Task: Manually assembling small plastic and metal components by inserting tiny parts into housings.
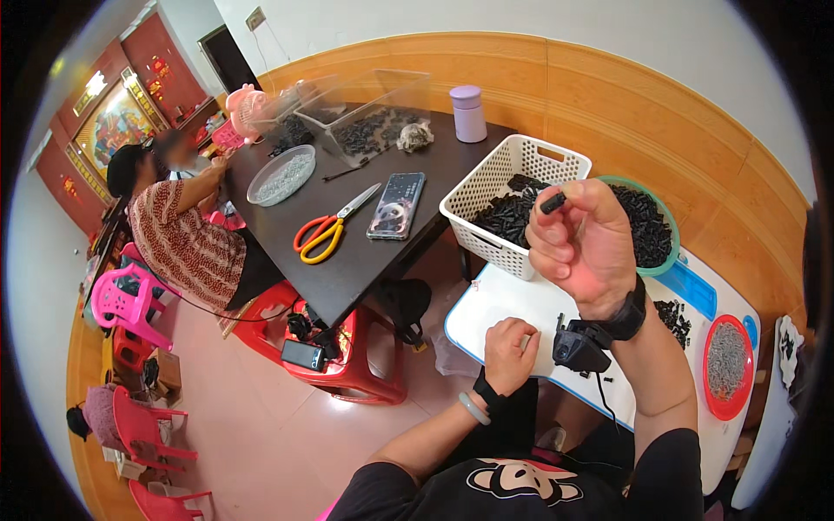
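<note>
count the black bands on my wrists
2: a black band on the wrist of the left hand, next to a pale bangle, and a second black band on the wrist of the right hand, which pinches a small black piece. No others show.

We find the room bright and evenly lit, with glare on the floor (261,425) and near the wall picture (117,132). Our right hand (589,239) looks crisp; the panelling (486,69) bows, corners fall black, and one person's (178,152) head is blurred.
</note>
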Available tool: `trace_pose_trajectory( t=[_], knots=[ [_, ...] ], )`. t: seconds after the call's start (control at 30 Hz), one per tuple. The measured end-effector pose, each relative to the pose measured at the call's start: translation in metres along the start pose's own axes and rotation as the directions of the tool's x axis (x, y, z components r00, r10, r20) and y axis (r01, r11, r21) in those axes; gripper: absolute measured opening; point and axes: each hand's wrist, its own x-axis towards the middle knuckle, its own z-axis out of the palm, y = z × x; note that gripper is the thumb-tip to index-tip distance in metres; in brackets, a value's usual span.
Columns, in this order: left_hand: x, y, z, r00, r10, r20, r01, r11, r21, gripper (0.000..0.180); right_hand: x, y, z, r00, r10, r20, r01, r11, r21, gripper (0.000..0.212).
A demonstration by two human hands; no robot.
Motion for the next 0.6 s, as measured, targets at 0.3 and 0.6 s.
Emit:
trace_pose_trajectory(
  t=[0.3, 0.6],
  knots=[
    [-0.004, -0.004, 0.001, 0.972, -0.133, -0.192, 0.076, 0.958, -0.276, 0.01, 0.003, 0.02, -0.014, 0.998, 0.049, -0.034, -0.049, 0.999, -0.016, 0.028],
    [0.026, 0.06, -0.051, 0.95, -0.123, -0.285, -0.064, 0.82, -0.568, 0.029, -0.012, 0.033, -0.037, 0.936, 0.283, -0.211, -0.31, 0.945, -0.106, 0.028]
  ],
)
